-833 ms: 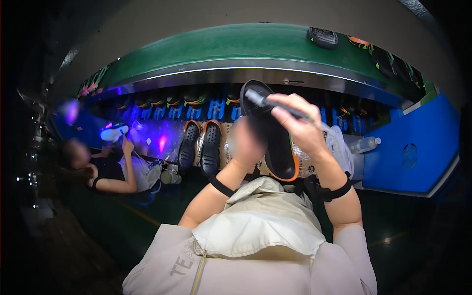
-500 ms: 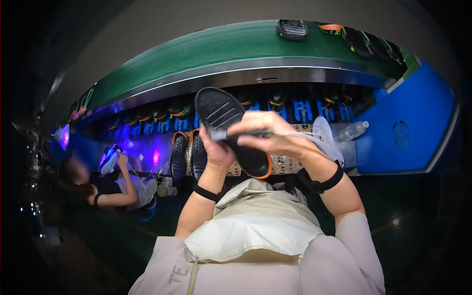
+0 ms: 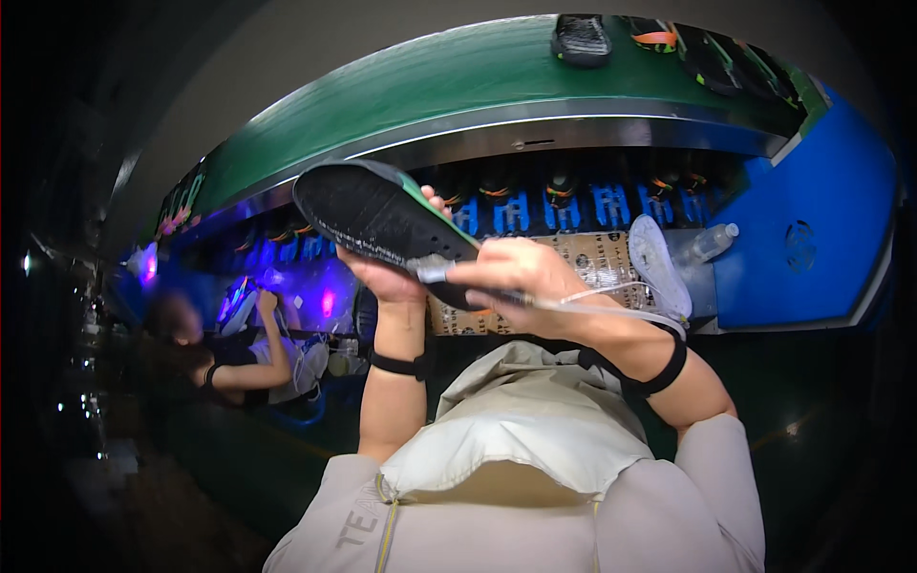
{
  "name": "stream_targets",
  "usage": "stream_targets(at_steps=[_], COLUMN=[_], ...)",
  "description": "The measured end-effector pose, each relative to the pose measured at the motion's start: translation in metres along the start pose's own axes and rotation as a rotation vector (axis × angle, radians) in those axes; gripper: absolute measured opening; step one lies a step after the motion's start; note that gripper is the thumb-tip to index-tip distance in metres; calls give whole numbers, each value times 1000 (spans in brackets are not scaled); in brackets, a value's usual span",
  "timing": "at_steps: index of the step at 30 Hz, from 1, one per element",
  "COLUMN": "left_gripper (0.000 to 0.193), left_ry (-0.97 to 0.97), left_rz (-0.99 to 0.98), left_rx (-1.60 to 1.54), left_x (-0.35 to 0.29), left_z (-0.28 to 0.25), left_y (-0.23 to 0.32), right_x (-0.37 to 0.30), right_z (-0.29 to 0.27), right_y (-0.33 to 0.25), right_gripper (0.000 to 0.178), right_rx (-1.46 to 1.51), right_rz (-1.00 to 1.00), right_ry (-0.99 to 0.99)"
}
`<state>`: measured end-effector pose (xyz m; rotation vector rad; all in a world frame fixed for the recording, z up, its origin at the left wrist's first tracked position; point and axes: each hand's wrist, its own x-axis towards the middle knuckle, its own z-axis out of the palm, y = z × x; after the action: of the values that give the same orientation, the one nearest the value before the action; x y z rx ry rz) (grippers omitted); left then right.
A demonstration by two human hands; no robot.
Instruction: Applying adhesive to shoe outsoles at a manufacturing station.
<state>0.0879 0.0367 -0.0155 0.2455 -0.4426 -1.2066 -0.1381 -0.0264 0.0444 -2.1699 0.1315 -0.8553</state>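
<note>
While it's held, the shoe (image 3: 368, 212) slants forward-left.

A black shoe (image 3: 368, 212) with a green side slants left of the middle. A pale-tipped tool (image 3: 433, 274) overlaps its lower edge.

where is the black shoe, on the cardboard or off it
Off: the left hand holds the black shoe up, hiding part of the metal edge behind.

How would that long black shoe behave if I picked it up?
The black shoe is probably light, as the left hand holds it up. It seems fairly stiff, not sagging, and probably wouldn't roll, being long and flattish.
</note>
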Motion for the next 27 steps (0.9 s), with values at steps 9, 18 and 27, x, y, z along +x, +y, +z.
stream_targets(at_steps=[9,18,27], left_gripper=[114,132,46], left_ry=[-147,-261,-152], left_rz=[101,-137,-355], left_rx=[143,286,647], left_x=[21,41,75], left_z=[25,42,71], left_y=[26,45,29], right_x=[10,27,38], right_z=[-15,-28,-38], right_y=[-2,-17,-18], right_gripper=[34,35,34], right_rx=[27,-125,-164], right_rz=[-139,-130,-42], right_ry=[-216,-345,-468])
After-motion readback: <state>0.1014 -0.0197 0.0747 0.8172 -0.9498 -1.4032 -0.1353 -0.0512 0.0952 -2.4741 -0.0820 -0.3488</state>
